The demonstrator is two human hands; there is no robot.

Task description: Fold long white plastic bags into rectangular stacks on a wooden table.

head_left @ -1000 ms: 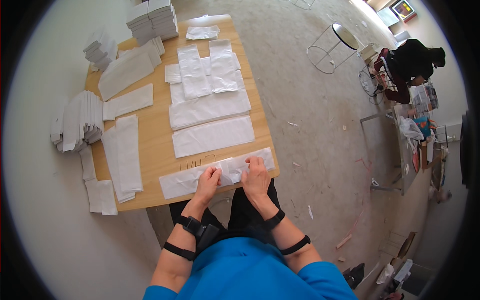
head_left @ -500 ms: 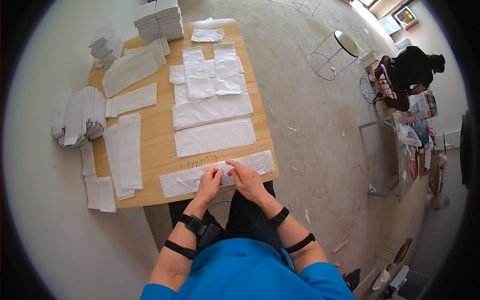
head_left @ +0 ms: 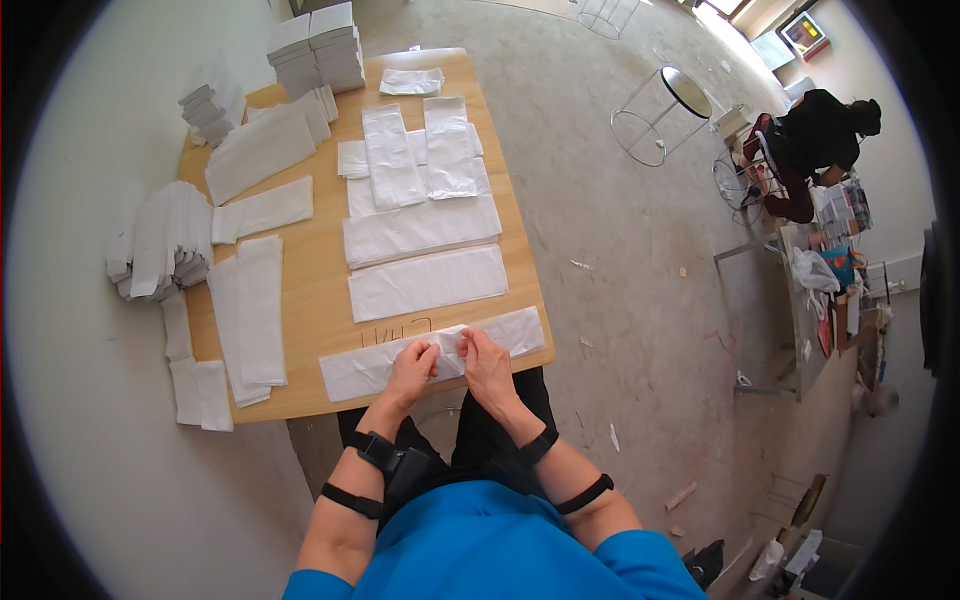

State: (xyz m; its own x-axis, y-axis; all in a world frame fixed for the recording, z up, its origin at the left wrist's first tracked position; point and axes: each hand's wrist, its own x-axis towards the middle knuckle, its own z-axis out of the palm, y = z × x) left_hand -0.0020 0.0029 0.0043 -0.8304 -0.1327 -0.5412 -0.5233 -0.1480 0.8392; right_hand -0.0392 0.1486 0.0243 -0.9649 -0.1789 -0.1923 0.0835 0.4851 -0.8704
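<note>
Right hand [head_left: 487,367] shifted inward, white strip [head_left: 355,373], handwriting [head_left: 394,333]

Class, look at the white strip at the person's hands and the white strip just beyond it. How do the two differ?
The near strip looks longer than the far strip. The near strip has the left hand and right hand over it; the far strip has none. The near strip lies along the table's front edge, the far strip farther in. Both are white and lie slightly slanted.

Workshop, bare concrete floor [head_left: 570,200], wooden worktable [head_left: 316,280], tall white stacks [head_left: 338,62]
</note>
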